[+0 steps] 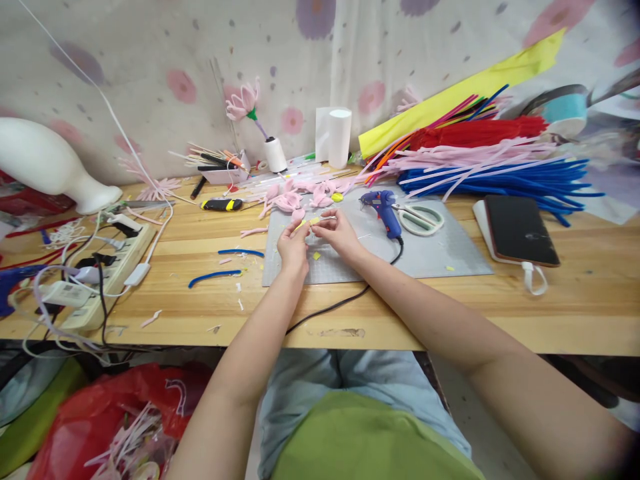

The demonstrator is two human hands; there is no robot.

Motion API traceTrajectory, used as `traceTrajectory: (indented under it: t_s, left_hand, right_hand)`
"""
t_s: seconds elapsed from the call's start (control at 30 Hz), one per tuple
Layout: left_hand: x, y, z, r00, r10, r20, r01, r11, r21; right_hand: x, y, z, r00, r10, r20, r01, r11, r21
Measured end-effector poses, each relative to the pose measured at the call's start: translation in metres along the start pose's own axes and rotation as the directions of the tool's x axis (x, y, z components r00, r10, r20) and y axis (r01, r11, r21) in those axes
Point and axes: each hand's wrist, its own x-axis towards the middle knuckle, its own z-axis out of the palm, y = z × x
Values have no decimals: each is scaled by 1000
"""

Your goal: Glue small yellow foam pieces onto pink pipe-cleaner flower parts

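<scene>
Over the grey cutting mat (pixel 430 257), my left hand (pixel 293 248) and my right hand (pixel 340 235) meet with their fingertips pinched. Between them they grip a small yellow strip (pixel 314 221), partly hidden by the fingers. A pink fuzzy piece (pixel 298 215) shows at the left fingertips; whether it is held cannot be told. Just beyond the hands lie looped pink pipe-cleaner petals (pixel 289 201) and a yellow piece (pixel 337 197). A yellow scrap (pixel 317 256) rests on the mat below the fingers. To the right are a blue glue gun (pixel 385 212) and scissors (pixel 423 220).
Bundles of blue pipe cleaners (pixel 500 181) and red ones (pixel 475 133) fill the back right. A phone (pixel 520 230) lies at the right. A power strip (pixel 110 273) with tangled cables stands left. The glue gun's black cord (pixel 330 308) crosses under my right forearm.
</scene>
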Motion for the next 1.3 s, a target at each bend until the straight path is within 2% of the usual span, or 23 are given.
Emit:
traceTrajectory:
  t_s: [0.2, 0.37, 0.5, 0.67, 1.3]
  left_hand:
    - [-3, -1, 0, 1000, 10, 20, -11, 1000, 17]
    - [-4, 2, -3, 994, -30, 107, 24, 998, 58]
    - [-3, 4, -6, 991, -27, 135, 15, 996, 89]
    - [-1, 2, -7, 991, -33, 127, 18, 993, 116]
    - [-5, 3, -6, 995, -27, 93, 10, 984, 178]
  right_hand:
    - [6, 5, -6, 996, -77, -51, 79, 996, 47]
    - [7, 4, -10, 994, -60, -94, 65, 996, 55]
    - [7, 1, -13, 995, -53, -85, 57, 998, 40]
    - [9, 4, -15, 995, -96, -34, 95, 995, -26]
    - [7, 2, -14, 983, -179, -29, 170, 964, -204]
